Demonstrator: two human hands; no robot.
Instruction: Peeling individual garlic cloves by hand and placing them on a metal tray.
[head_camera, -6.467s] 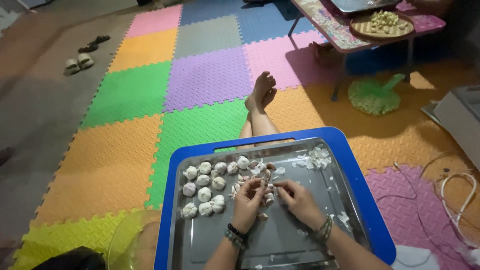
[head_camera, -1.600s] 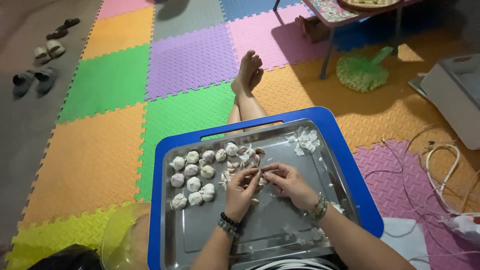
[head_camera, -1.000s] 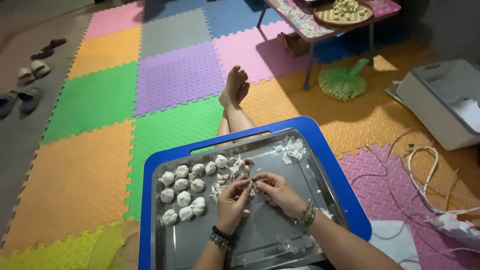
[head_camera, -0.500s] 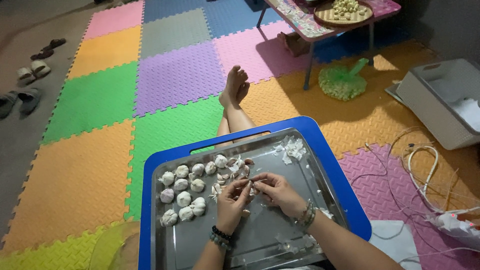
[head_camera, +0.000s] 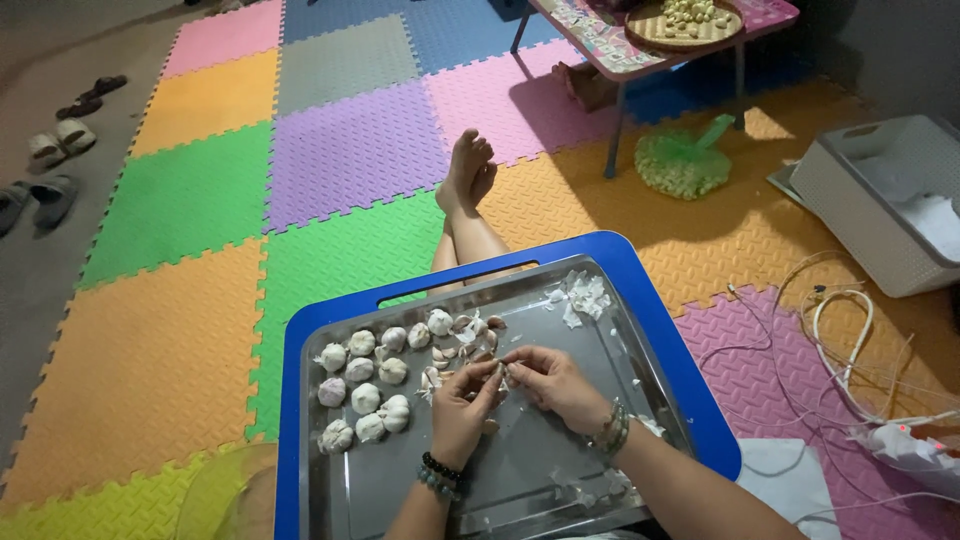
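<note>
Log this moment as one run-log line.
left hand and right hand: together pinching a garlic piece | garlic bulbs: grouped left on metal tray | peel scraps: tray's far corner

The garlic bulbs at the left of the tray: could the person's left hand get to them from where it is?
Probably yes. The garlic bulbs lie uncovered on the steel tray, just left of the left hand, with nothing between them. That hand would first have to leave the clove it works on.

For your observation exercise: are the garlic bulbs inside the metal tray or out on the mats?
Inside. The garlic bulbs lie in rows within the metal tray, left of both hands.
</note>
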